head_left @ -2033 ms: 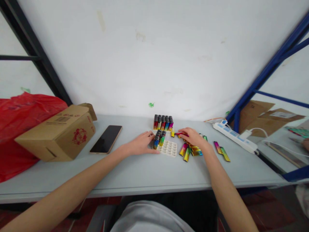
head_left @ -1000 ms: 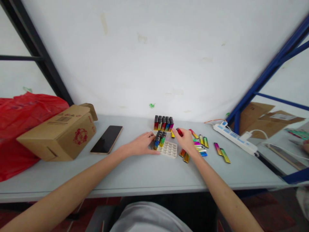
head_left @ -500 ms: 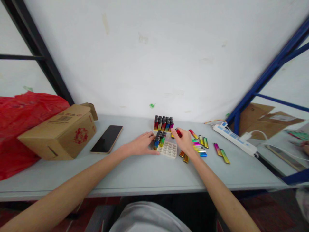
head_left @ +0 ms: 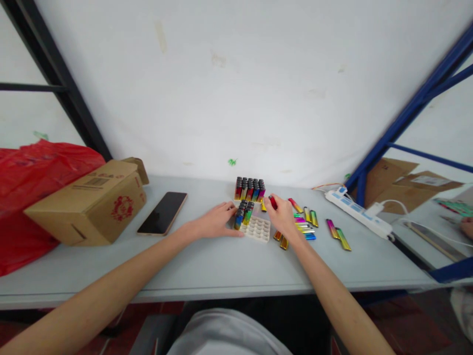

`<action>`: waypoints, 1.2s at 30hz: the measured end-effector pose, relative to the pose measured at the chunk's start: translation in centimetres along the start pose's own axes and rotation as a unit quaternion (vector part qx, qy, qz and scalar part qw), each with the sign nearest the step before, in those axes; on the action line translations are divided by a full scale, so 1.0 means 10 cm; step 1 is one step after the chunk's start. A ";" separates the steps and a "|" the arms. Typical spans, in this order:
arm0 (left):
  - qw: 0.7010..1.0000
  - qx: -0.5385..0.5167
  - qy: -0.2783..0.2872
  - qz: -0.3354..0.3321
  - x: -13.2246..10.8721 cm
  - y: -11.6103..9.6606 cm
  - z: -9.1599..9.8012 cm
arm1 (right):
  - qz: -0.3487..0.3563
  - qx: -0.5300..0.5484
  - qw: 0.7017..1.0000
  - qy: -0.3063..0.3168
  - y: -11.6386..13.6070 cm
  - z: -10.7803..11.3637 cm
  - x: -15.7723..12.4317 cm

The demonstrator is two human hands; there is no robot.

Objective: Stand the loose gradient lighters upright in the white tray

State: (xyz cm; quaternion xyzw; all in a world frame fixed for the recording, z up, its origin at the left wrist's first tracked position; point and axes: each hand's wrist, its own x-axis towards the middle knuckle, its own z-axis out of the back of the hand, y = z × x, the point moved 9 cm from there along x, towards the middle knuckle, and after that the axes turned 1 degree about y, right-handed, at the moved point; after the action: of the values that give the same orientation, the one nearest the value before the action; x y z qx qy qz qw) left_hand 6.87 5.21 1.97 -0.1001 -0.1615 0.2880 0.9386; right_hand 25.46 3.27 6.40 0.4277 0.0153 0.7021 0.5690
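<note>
My left hand is curled round the left side of a white tray with rows of holes, thumb along its front edge. Several coloured lighters with black tops stand upright in the tray's left part. Just right of the tray, my right hand pinches a lighter whose dark red end shows; the rest is hidden by the fingers. Behind the tray stands a tight block of upright lighters. Loose metallic lighters lie beside and beyond my right hand.
On the left lie a black phone, a cardboard box and a red plastic bag. To the right are two more lighters, a white power strip and a blue metal frame. Part of another person's hand shows at far right.
The view has shifted very slightly. My right hand still has the lighter and its wrist has turned a little; my left hand stays at the tray.
</note>
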 end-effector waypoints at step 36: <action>1.000 -0.004 0.002 0.001 0.01 0.00 0.00 | 0.133 -0.028 0.967 0.217 0.46 -0.36 -0.21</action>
State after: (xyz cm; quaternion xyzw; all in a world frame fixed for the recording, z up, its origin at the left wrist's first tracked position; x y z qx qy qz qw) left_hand 6.96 5.21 1.97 -0.1047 -0.1608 0.2877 0.9383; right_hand 19.57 1.64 5.23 0.2475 0.0621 0.8475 0.4655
